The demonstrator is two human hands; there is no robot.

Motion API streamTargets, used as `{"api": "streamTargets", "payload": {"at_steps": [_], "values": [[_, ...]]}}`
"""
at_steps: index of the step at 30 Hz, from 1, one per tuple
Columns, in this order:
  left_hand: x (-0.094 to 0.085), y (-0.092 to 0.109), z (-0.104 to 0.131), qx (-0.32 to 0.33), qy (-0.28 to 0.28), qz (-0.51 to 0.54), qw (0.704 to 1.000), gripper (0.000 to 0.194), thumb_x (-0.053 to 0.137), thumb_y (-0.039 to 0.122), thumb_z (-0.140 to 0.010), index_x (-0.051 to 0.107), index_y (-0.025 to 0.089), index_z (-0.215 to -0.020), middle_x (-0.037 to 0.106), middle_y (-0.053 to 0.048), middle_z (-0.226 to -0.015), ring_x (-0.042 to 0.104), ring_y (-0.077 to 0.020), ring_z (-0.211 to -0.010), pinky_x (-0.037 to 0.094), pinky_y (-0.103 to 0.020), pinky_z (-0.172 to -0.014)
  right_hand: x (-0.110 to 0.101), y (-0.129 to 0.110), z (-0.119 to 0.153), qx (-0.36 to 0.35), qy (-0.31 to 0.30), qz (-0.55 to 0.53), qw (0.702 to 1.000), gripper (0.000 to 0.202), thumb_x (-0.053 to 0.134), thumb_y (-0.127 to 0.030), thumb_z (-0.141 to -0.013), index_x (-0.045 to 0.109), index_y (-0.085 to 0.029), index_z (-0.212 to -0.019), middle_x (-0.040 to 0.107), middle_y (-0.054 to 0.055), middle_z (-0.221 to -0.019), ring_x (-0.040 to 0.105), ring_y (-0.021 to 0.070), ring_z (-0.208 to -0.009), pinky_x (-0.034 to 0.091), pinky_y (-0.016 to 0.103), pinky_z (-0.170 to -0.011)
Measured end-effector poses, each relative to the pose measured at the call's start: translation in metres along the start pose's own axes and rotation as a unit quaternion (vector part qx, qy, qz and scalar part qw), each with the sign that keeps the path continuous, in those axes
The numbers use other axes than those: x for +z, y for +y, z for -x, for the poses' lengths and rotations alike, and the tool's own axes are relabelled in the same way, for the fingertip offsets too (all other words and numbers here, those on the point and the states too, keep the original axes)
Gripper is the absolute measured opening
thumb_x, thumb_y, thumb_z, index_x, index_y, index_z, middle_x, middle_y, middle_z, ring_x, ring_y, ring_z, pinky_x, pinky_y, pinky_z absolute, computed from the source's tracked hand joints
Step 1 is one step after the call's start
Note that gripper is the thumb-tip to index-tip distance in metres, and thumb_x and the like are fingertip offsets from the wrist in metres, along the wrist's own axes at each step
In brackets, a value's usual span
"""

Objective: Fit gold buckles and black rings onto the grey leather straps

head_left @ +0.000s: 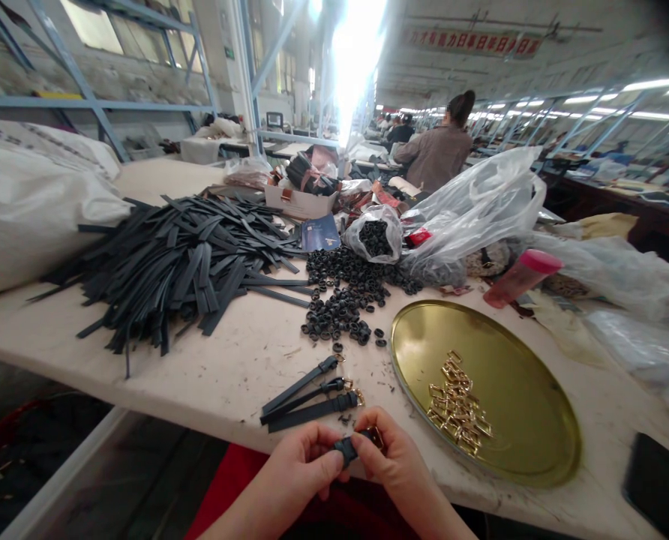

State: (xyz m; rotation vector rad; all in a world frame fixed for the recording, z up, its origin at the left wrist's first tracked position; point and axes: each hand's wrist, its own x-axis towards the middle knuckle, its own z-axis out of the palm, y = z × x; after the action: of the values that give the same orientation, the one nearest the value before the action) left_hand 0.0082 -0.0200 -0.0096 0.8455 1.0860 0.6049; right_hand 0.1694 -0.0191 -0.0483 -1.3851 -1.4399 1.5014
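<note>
Close to the table's front edge, my left hand [313,459] pinches a short black strap [346,450]. My right hand [388,450] grips the same strap at its other end, where a gold buckle [375,436] partly shows between the fingers. Just beyond my hands lie several black straps with gold buckles [312,401], side by side. A heap of small black loops [340,307] spreads over the table behind them. To the right, loose gold buckles [459,409] are piled on a round gold tray [529,405].
A large heap of loose black straps [182,262] covers the table's left side. Behind stand an open box [301,202], a clear bag of loops [375,236] and a pink bottle [523,277]. A dark phone-like object [658,480] lies at the right. A person [439,154] sits farther back.
</note>
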Motion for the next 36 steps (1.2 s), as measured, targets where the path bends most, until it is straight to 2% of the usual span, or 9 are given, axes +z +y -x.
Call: {"api": "streamTargets", "payload": {"at_steps": [3,7,12,18,24,26,29,32,36], "values": [[0.001,-0.004,0.002,-0.02,-0.008,-0.005,1.0,0.033,0.063,0.037,-0.061,0.055,0.011,-0.08,0.06,0.0,-0.061,0.048,-0.0069,-0.046,0.032,-0.019,-0.047,-0.001,-0.007,0.008,-0.012,-0.011,0.075,0.997,0.013,0.048,-0.033,-0.078,0.045,-0.02,-0.074,0.038,-0.008,-0.053,0.037,0.0092,-0.048,0.029,0.02,-0.044],[0.003,-0.009,0.007,-0.049,-0.018,0.008,0.999,0.026,0.061,0.029,-0.061,0.054,0.013,-0.08,0.062,0.001,-0.062,0.053,-0.0076,-0.047,0.033,-0.018,-0.047,-0.002,-0.013,0.02,-0.093,-0.004,0.207,0.974,0.007,0.049,-0.022,-0.077,0.052,-0.019,-0.072,0.051,-0.003,-0.063,0.046,0.0121,-0.059,0.035,0.022,-0.055],[0.007,-0.008,0.02,-0.056,-0.035,-0.029,0.997,0.019,0.059,0.021,-0.061,0.054,0.012,-0.077,0.064,0.001,-0.06,0.056,-0.0084,-0.049,0.037,-0.018,-0.049,-0.006,-0.015,0.035,-0.124,-0.049,0.226,0.965,0.006,0.051,-0.019,-0.076,0.055,-0.019,-0.072,0.057,-0.002,-0.066,0.049,0.0118,-0.06,0.037,0.021,-0.056],[0.014,-0.014,0.032,-0.061,-0.045,-0.061,0.995,0.019,0.059,0.019,-0.061,0.056,0.011,-0.078,0.064,0.001,-0.06,0.057,-0.0092,-0.05,0.04,-0.019,-0.051,-0.005,-0.017,0.05,-0.133,-0.077,0.24,0.959,0.005,0.052,-0.017,-0.074,0.055,-0.019,-0.07,0.059,-0.001,-0.067,0.051,0.012,-0.061,0.037,0.021,-0.055],[0.016,-0.014,0.032,-0.025,-0.054,-0.113,0.992,0.018,0.051,0.017,-0.065,0.056,0.013,-0.082,0.061,0.002,-0.063,0.054,-0.0078,-0.049,0.038,-0.017,-0.048,0.003,-0.009,0.052,-0.129,-0.032,0.22,0.966,0.014,0.042,-0.025,-0.084,0.052,-0.019,-0.075,0.059,0.0,-0.068,0.053,0.0131,-0.062,0.04,0.022,-0.057],[0.014,-0.009,0.034,-0.018,-0.076,-0.18,0.981,0.014,0.046,0.019,-0.07,0.056,0.013,-0.076,0.059,0.002,-0.06,0.051,-0.0073,-0.045,0.035,-0.016,-0.044,0.006,-0.005,0.049,-0.149,0.004,0.247,0.957,0.018,0.038,-0.027,-0.086,0.051,-0.02,-0.074,0.058,0.0,-0.067,0.053,0.0139,-0.061,0.04,0.023,-0.056],[0.012,-0.005,0.037,0.001,-0.089,-0.262,0.961,0.019,0.041,0.025,-0.075,0.054,0.015,-0.064,0.055,0.002,-0.054,0.046,-0.0072,-0.041,0.031,-0.016,-0.039,0.011,-0.001,0.045,-0.185,0.044,0.3,0.935,0.019,0.038,-0.028,-0.086,0.05,-0.021,-0.074,0.058,0.0,-0.066,0.053,0.0147,-0.06,0.039,0.024,-0.055],[0.012,-0.007,0.034,0.015,-0.079,-0.286,0.955,0.024,0.039,0.027,-0.078,0.056,0.015,-0.066,0.052,0.003,-0.054,0.044,-0.0078,-0.041,0.031,-0.016,-0.039,0.015,0.005,0.042,-0.209,0.037,0.312,0.926,0.019,0.036,-0.027,-0.087,0.05,-0.022,-0.075,0.059,0.001,-0.066,0.055,0.0145,-0.059,0.04,0.024,-0.054],[0.006,-0.008,0.017,0.049,-0.085,-0.32,0.942,0.032,0.035,0.032,-0.082,0.061,0.016,-0.072,0.055,0.001,-0.055,0.048,-0.0106,-0.043,0.033,-0.018,-0.041,0.016,0.006,0.029,-0.214,0.042,0.302,0.928,0.022,0.032,-0.026,-0.089,0.051,-0.021,-0.079,0.06,0.001,-0.068,0.056,0.0143,-0.061,0.042,0.024,-0.056]]}}
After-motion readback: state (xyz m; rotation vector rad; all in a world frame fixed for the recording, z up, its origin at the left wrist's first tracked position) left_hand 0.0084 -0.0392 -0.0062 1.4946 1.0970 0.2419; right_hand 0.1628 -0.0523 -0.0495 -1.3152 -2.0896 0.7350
